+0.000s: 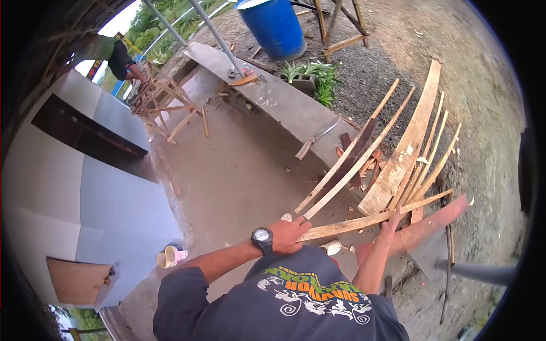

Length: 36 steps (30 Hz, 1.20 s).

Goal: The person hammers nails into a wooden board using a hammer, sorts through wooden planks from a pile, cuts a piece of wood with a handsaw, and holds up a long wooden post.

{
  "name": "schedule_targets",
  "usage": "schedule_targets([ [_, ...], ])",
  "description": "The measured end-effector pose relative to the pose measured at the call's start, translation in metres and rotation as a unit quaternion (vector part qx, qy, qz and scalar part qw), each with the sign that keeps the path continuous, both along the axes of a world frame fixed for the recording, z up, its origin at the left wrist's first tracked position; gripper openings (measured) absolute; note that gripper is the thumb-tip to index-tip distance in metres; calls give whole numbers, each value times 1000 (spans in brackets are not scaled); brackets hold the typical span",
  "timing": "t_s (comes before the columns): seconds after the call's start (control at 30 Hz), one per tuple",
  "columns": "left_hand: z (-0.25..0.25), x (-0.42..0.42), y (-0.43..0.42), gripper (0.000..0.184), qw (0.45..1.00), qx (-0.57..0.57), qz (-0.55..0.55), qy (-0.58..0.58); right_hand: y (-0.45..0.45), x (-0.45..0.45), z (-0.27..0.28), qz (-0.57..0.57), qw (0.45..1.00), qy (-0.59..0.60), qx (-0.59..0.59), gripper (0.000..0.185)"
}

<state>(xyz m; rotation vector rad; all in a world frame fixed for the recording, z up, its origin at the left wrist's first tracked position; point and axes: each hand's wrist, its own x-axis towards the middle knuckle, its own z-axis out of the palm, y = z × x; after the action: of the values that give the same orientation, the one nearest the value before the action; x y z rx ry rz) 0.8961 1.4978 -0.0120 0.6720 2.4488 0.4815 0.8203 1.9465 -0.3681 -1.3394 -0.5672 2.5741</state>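
A long pale wooden strip lies across in front of me, rising slightly to the right. My left hand, below a wristwatch, is closed around the strip's left end. Farther right, my right hand is closed on the same strip, its fingers partly hidden. Two thin wooden strips extend up and away from near my left hand. Beyond my right hand are a wide pale board and several narrow strips. A reddish board lies beneath them on the right.
A machete rests on the concrete ledge. Behind it stand a blue barrel and a green plant. Another person is by a wooden stand at upper left. Small tubs sit beside the wall.
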Motion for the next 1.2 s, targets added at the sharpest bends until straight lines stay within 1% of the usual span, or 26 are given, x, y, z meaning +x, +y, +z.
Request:
schedule_targets([
  [0.03, 4, 2, -16, 44, 1000, 12, 22, 18, -16, -4, -4, 6, 999, -24, 37, 46],
  [0.07, 1, 2, -38, 44, 999, 3, 23, 28, -39, -7, 8, -3, 999, -10, 41, 41],
  [0.17, -3, 7, -118, 45, 996, -50, 48, 57, -115, -13, 35, -1, 999, -21, 50, 34],
  [0.2, -1, 10, -142, 46, 994, -72, 59, 62, -141, -11, 67, 20, 999, 9, 40, 32],
  [0.23, -3, 13, -169, 44, 991, -61, 80, 90, -164, -10, 88, 39, 998, 35, 31, 29],
  [0.27, -7, 20, -194, 42, 987, -49, 101, 114, -184, -14, 95, 43, 995, 39, 82, 28],
  [0.3, -8, 28, -218, 42, 988, -43, 97, 110, -201, -20, 97, 49, 994, 65, 72, 27],
  [0.37, -8, 37, -269, 42, 962, 2, 186, 199, -254, -26, 154, 52, 992, 65, 95, 25],
  [0.4, -4, 43, -293, 42, 963, 6, 179, 202, -279, -32, 173, 59, 990, 89, 95, 24],
  [0.47, 15, 67, -345, 41, 919, 108, 300, 232, -338, -41, 208, 84, 983, 132, 98, 22],
  [0.5, 29, 80, -373, 41, 917, 111, 305, 233, -369, -40, 226, 102, 978, 150, 102, 22],
  [0.57, 63, 116, -429, 48, 880, 136, 381, 250, -445, -31, 273, 125, 970, 185, 95, 23],
  [0.63, 106, 167, -481, 50, 840, 118, 441, 292, -521, -15, 308, 187, 956, 214, 74, 22],
  [0.7, 137, 233, -533, 55, 784, 122, 511, 332, -596, 19, 358, 296, 919, 261, 23, 22],
  [0.73, 148, 271, -555, 58, 747, 150, 539, 359, -630, 32, 364, 315, 904, 287, 16, 26],
  [0.77, 157, 313, -577, 62, 711, 179, 559, 388, -662, 52, 386, 353, 893, 281, -1, 27],
  [0.8, 168, 363, -603, 71, 710, 187, 539, 413, -689, 67, 395, 392, 883, 258, -13, 29],
  [0.83, 188, 396, -603, 77, 680, 211, 536, 453, -716, 82, 407, 439, 860, 259, -31, 36],
  [0.87, 200, 437, -614, 77, 674, 189, 503, 506, -738, 98, 425, 499, 837, 225, -11, 44],
  [0.9, 211, 480, -626, 77, 666, 164, 470, 555, -759, 110, 428, 530, 814, 226, -74, 29],
  [0.93, 229, 513, -626, 75, 672, 173, 432, 577, -779, 121, 435, 567, 780, 241, -106, 31],
  [0.97, 240, 547, -622, 72, 673, 180, 393, 600, -797, 134, 452, 585, 772, 213, -125, 31],
  [1.0, 253, 573, -611, 70, 667, 182, 376, 617, -815, 140, 451, 613, 743, 220, -158, 32],
  [1.03, 264, 582, -596, 69, 654, 178, 369, 636, -831, 145, 449, 639, 710, 224, -192, 33],
  [1.1, 280, 582, -568, 66, 627, 168, 362, 670, -863, 152, 448, 672, 679, 205, -211, 34],
  [1.2, 292, 534, -533, 61, 597, 167, 363, 696, -908, 149, 447, 722, 627, 164, -243, 35],
])
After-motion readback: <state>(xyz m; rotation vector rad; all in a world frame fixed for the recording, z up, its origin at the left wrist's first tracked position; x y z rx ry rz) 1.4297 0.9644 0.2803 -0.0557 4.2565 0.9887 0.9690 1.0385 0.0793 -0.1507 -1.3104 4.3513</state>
